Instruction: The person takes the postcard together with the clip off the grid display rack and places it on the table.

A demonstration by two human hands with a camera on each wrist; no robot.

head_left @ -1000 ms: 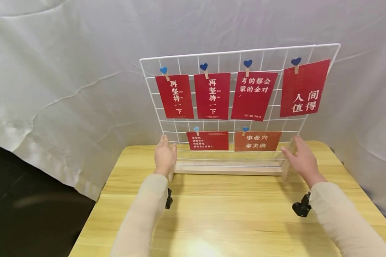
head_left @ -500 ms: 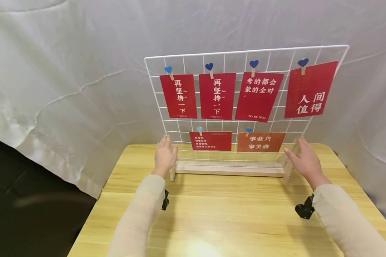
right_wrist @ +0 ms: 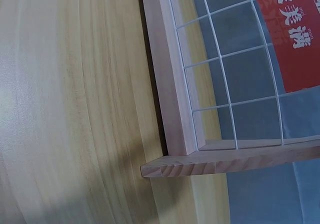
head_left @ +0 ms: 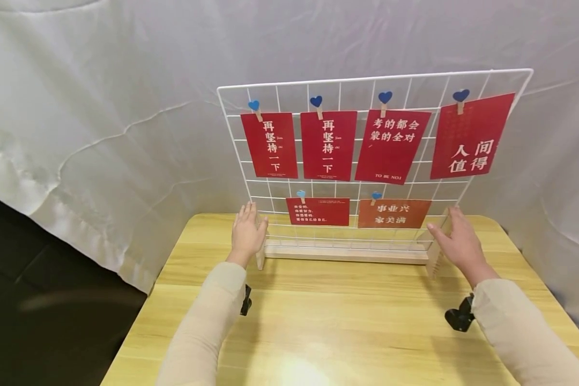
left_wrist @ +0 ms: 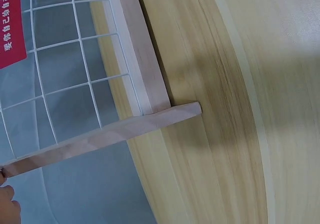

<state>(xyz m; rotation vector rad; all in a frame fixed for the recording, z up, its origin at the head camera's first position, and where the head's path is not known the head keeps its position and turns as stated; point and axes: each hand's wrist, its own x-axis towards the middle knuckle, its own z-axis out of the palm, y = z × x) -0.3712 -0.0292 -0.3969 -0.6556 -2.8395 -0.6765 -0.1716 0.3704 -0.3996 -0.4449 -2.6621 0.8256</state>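
A white wire grid rack (head_left: 328, 188) stands upright on a pale wooden base (head_left: 346, 254). Heart-topped clothespins (head_left: 316, 101) hold several red cards (head_left: 329, 161) and one orange-red card (head_left: 395, 220) on it. At the rack's lower left side rests my left hand (head_left: 245, 230), its fingers straight and the thumb apart, touching the left wooden leg (left_wrist: 100, 136). My right hand (head_left: 460, 241) lies likewise against the right wooden leg (right_wrist: 225, 162). Only a few left fingertips (left_wrist: 7, 204) enter the left wrist view; no right fingers show in the right wrist view.
The rack stands toward the back of a light wooden table (head_left: 342, 316). A grey-white curtain (head_left: 125, 134) hangs close behind and along both sides. Dark floor (head_left: 38, 300) shows past the table's left edge.
The rack, cards and hands appear shifted slightly right in the head view, along with the table, so the head seems to have turned a little. Both hands stay at the rack's sides.
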